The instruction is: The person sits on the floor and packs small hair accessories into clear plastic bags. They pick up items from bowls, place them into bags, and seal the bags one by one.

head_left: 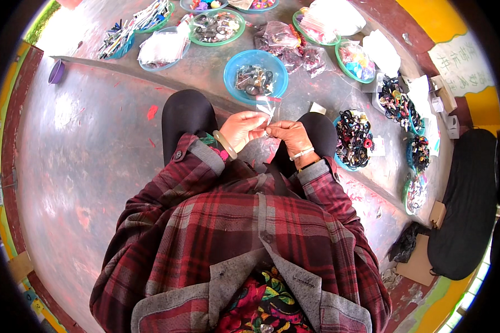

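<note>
My left hand [241,131], a pale bangle at its wrist, pinches a small clear plastic bag [269,105] with a reddish strip along its top. On the bag's other side my right hand [292,136] closes thumb and fingers on its lower edge. Something thin and whitish shows at the bag; I cannot make out what it is. Both hands are between my knees, just on the near side of a blue basin [284,83] that holds small dark and metallic pieces.
Right of my knee, a basin holds black hair ties [354,139]. Beyond stand a green basin [241,30], a basin of white plastic bags [164,49] and bundled pens [116,40]. A purple bowl [56,72] lies far left. A long black case [464,205] is at the right.
</note>
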The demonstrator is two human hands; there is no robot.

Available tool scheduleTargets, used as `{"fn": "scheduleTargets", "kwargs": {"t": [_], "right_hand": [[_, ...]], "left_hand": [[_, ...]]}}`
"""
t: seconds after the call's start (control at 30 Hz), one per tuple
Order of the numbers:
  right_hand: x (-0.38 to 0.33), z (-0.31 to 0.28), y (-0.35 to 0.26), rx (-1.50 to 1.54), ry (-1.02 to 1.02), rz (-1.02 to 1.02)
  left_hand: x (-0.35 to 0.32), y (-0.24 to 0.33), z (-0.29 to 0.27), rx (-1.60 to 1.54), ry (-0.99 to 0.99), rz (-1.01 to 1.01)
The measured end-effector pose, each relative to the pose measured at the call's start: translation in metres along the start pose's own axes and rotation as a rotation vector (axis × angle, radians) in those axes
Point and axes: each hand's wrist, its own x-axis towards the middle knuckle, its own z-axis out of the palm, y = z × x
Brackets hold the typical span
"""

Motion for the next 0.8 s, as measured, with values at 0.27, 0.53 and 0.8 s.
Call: {"fn": "scheduleTargets", "kwargs": {"t": [0.27, 0.53, 0.8], "right_hand": [[0.002, -0.002, 0.007, 0.009, -0.009, 0.000], [0.002, 0.004, 0.006, 0.040, 0.052, -0.038], [0.004, 0.002, 0.009, -0.047, 0.063, -0.064]], "left_hand": [[-0.003, 0.006, 0.007, 0.080, -0.013, -0.067], [0.001, -0.001, 0.008, 0.144, 0.049, -0.043], [0.002, -0.002, 0.009, 0.210, 0.041, -0.014]]}}
